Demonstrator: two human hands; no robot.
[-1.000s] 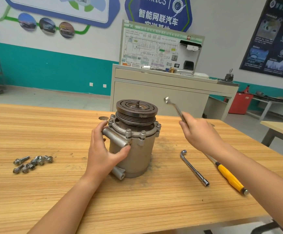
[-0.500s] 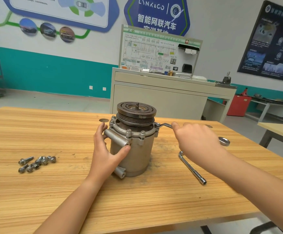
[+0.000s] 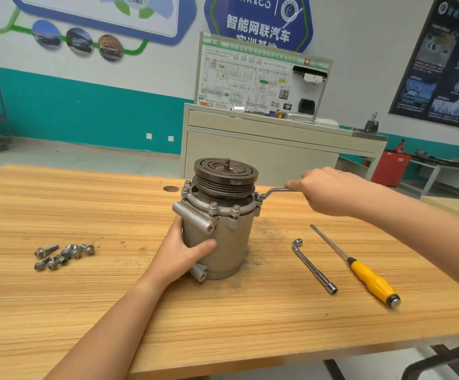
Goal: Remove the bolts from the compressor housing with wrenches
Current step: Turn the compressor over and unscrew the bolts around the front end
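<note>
A grey metal compressor housing (image 3: pixel 223 242) stands upright on the wooden table (image 3: pixel 113 311), a dark grooved pulley (image 3: pixel 225 174) on top. Bolts (image 3: pixel 213 208) ring its upper flange. My left hand (image 3: pixel 180 253) grips the lower left side of the housing, thumb across the front. My right hand (image 3: pixel 324 192) holds the handle of an offset ring wrench (image 3: pixel 273 192). The wrench's ring end sits on a flange bolt at the housing's right side (image 3: pixel 260 198).
Several removed bolts (image 3: pixel 64 255) lie in a loose pile at the left. An L-shaped socket wrench (image 3: pixel 313 266) and a yellow-handled screwdriver (image 3: pixel 371 278) lie right of the housing. A round hole (image 3: pixel 171 188) is in the tabletop behind. A cabinet (image 3: pixel 264 149) stands beyond the table.
My right hand has brought the wrench down from the air and set its ring end on the right-side flange bolt. My left hand has slid lower on the housing.
</note>
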